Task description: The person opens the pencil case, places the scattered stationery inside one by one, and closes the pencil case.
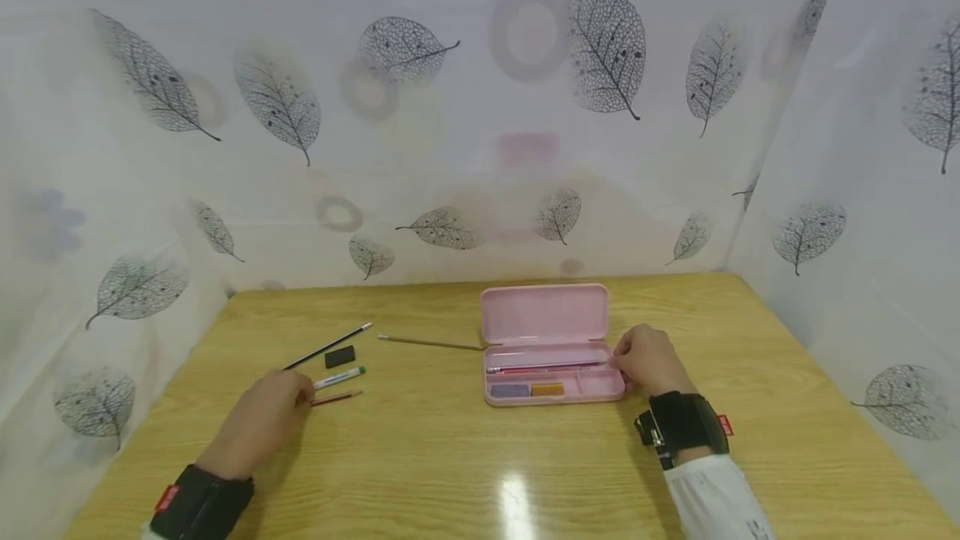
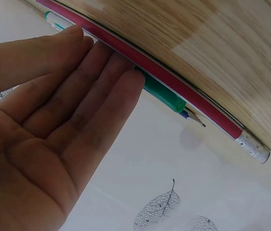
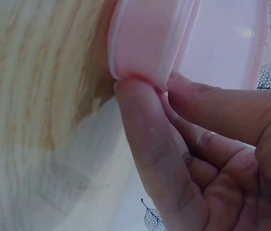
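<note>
At the left of the table, my left hand [image 1: 273, 407] reaches to a white pen with green ends [image 1: 339, 378] and a red pencil [image 1: 335, 397]. In the left wrist view its fingers are nearly straight and end behind the red pencil [image 2: 174, 84], by the pen's green end [image 2: 166, 94]; the thumb stands apart from the forefinger. Whether the fingertips touch either is unclear. My right hand [image 1: 652, 361] pinches the right end of an open pink pencil case [image 1: 543, 315], thumb at the rim and forefinger low on the outer wall [image 3: 145, 43].
Inside the case lie a pencil [image 1: 543, 368], a bluish block [image 1: 509, 391] and an orange block [image 1: 547, 389]. A dark pencil [image 1: 327, 346], a black eraser [image 1: 340, 357] and a grey-brown pencil [image 1: 427, 342] lie left of it. Leaf-printed curtains [image 1: 465, 148] surround the wooden table [image 1: 420, 473].
</note>
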Motion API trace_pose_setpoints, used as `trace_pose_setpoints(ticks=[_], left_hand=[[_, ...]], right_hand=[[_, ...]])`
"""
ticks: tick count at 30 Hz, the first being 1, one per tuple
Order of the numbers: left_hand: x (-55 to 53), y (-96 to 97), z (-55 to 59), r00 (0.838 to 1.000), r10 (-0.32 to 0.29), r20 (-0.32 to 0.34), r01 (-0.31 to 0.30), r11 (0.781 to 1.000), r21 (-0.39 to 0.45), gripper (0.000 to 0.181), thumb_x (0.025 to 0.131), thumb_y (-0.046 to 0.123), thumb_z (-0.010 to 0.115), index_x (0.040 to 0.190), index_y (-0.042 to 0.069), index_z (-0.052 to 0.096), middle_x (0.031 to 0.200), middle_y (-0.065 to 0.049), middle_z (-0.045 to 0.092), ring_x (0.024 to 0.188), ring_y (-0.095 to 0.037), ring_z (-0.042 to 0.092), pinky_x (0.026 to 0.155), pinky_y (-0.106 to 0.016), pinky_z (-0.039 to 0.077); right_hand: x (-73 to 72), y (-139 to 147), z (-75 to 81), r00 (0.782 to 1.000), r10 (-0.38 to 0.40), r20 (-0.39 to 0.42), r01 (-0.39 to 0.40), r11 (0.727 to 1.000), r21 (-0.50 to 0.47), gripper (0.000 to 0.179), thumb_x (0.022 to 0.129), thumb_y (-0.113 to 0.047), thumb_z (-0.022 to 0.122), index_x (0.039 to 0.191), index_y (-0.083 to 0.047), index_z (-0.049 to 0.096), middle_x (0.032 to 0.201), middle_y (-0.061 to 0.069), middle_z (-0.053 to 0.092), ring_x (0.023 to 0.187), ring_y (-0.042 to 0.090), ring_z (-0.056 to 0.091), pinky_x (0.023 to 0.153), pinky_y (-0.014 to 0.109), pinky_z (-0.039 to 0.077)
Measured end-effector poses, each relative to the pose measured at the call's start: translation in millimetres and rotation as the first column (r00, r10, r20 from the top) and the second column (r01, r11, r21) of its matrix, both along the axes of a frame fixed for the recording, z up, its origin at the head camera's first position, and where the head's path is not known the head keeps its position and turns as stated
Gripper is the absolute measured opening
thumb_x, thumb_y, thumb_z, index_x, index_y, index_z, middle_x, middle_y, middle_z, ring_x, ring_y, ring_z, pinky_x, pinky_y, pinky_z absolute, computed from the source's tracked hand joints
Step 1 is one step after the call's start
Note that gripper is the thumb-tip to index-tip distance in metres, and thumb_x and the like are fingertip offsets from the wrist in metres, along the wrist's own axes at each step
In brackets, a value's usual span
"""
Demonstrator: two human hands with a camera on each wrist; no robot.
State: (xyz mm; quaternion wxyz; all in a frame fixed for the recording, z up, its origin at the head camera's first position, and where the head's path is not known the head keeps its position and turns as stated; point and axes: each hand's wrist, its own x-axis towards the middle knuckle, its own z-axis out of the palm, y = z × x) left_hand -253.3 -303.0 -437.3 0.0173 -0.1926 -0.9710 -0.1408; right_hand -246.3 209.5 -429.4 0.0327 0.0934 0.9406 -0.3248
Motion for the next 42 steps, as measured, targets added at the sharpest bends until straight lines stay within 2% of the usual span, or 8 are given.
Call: trace_pose_setpoints(ticks=[9, 24, 29, 35, 42], left_hand=[[0.7, 0.9, -0.7, 1.000, -0.008, -0.014, 0.008, 1.000, -0.007, 0.032, 0.083, -0.015, 0.072, 0.070, 0.014, 0.064, 0.072, 0.006, 0.055, 0.067, -0.014, 0.046, 0.060, -0.033, 0.041], [-1.1, 1.8, -3.5, 1.000, 0.021, -0.008, -0.021, 0.999, -0.042, 0.025, 0.081, -0.013, 0.076, 0.076, 0.011, 0.072, 0.080, 0.000, 0.068, 0.075, -0.017, 0.063, 0.065, -0.041, 0.055], [-1.8, 0.1, -4.9, 0.999, 0.035, 0.016, -0.034, 0.998, -0.053, 0.029, 0.082, -0.016, 0.072, 0.075, 0.012, 0.072, 0.078, 0.001, 0.067, 0.074, -0.016, 0.060, 0.065, -0.041, 0.054], [-3.5, 0.3, -6.8, 0.998, 0.043, 0.034, -0.041, 0.997, -0.072, 0.026, 0.084, -0.013, 0.073, 0.075, 0.011, 0.070, 0.078, 0.002, 0.066, 0.073, -0.015, 0.057, 0.062, -0.039, 0.051], [-0.6, -0.7, -10.0, 1.000, 0.000, -0.020, -0.001, 0.998, -0.059, 0.021, 0.083, -0.011, 0.076, 0.079, 0.010, 0.071, 0.080, 0.000, 0.064, 0.077, -0.016, 0.061, 0.064, -0.038, 0.054]], right_hand=[[0.3, 0.4, -0.2, 1.000, 0.002, -0.006, -0.002, 1.000, 0.006, 0.011, 0.091, -0.001, 0.071, 0.082, 0.002, 0.068, 0.068, 0.008, 0.062, 0.056, 0.017, 0.057, 0.052, 0.029, 0.045], [0.6, 0.0, 0.0, 1.000, 0.005, -0.013, -0.005, 1.000, -0.002, 0.011, 0.091, -0.002, 0.072, 0.081, 0.002, 0.069, 0.066, 0.009, 0.062, 0.053, 0.015, 0.057, 0.051, 0.027, 0.044], [-0.3, -0.5, -0.2, 1.000, 0.009, -0.022, -0.009, 1.000, 0.006, 0.011, 0.091, -0.001, 0.073, 0.081, 0.002, 0.069, 0.066, 0.008, 0.062, 0.054, 0.015, 0.057, 0.051, 0.027, 0.045], [-0.3, -1.7, 0.6, 1.000, 0.003, -0.018, -0.002, 1.000, 0.029, 0.010, 0.091, -0.001, 0.072, 0.082, 0.002, 0.069, 0.069, 0.008, 0.063, 0.056, 0.016, 0.058, 0.052, 0.028, 0.047], [1.6, -0.8, 1.4, 0.999, 0.011, -0.043, -0.010, 0.999, 0.037, 0.010, 0.090, -0.001, 0.073, 0.082, 0.003, 0.069, 0.070, 0.008, 0.063, 0.059, 0.018, 0.058, 0.054, 0.029, 0.047]])
